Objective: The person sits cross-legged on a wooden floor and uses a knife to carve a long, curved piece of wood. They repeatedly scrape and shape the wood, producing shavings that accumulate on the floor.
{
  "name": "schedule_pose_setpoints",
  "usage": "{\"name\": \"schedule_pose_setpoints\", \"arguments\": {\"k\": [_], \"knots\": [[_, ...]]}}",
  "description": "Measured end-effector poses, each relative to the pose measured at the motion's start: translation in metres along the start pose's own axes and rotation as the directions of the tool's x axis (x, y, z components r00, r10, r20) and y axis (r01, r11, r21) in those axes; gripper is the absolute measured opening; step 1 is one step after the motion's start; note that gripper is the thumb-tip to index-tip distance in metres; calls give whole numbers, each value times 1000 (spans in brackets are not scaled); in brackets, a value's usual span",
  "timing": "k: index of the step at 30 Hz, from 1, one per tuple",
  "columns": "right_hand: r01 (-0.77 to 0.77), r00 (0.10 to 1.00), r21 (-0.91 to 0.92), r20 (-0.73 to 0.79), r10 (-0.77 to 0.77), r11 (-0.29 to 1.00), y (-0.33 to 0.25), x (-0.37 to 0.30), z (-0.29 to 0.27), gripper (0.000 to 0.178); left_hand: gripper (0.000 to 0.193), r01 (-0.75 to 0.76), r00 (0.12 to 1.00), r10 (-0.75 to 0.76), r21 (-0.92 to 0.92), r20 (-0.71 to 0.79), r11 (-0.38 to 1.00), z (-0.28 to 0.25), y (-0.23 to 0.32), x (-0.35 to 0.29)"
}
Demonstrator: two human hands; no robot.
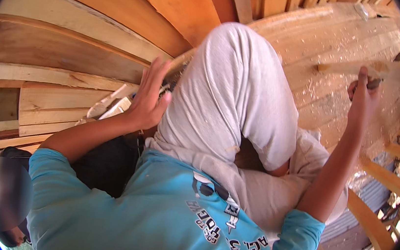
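Observation:
On the right, my right hand (pixel 365 94) is closed at a long, pale wooden piece (pixel 344 67), with one finger lying across it. The piece tapers to a rounded brown end on its left and turns broad and blurred on its right. Something small and dark (pixel 374 84) shows by the fingers; its kind is unclear. My left hand (pixel 149 98) is raised beside my left leg, fingers stretched out and holding nothing. Between the hands rises my bent knee in light grey trousers (pixel 234 79).
Wood shavings lie over the plank floor (pixel 307 95). Stacked boards (pixel 70 51) curve along the left, near a few scrap wood pieces (pixel 115 108). Curved wooden slats (pixel 371 223) and corrugated grey sheeting (pixel 346 230) are at lower right. A clear plastic item (pixel 361 11) lies at the far right.

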State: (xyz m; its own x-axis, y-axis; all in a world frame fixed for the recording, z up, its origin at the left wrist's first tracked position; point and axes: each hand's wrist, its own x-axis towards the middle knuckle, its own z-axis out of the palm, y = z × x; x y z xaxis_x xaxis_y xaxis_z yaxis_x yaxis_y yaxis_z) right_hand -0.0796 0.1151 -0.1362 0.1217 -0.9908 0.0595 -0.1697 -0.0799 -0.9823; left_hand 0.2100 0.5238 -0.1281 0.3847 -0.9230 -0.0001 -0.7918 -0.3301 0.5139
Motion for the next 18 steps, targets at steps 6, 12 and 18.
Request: {"name": "schedule_pose_setpoints", "arguments": {"k": [6,12,18], "knots": [[40,997,40,64,-43,998,11,13,-6,32,44,-767,580,707,-23,405,642,34,119,15],[57,997,24,57,-58,998,12,12,-6,33,37,-808,500,681,4,534,590,92,126,23],[72,995,40,65,-75,997,20,20,-11,33,17,-762,470,617,-63,631,644,89,128,30]]}}
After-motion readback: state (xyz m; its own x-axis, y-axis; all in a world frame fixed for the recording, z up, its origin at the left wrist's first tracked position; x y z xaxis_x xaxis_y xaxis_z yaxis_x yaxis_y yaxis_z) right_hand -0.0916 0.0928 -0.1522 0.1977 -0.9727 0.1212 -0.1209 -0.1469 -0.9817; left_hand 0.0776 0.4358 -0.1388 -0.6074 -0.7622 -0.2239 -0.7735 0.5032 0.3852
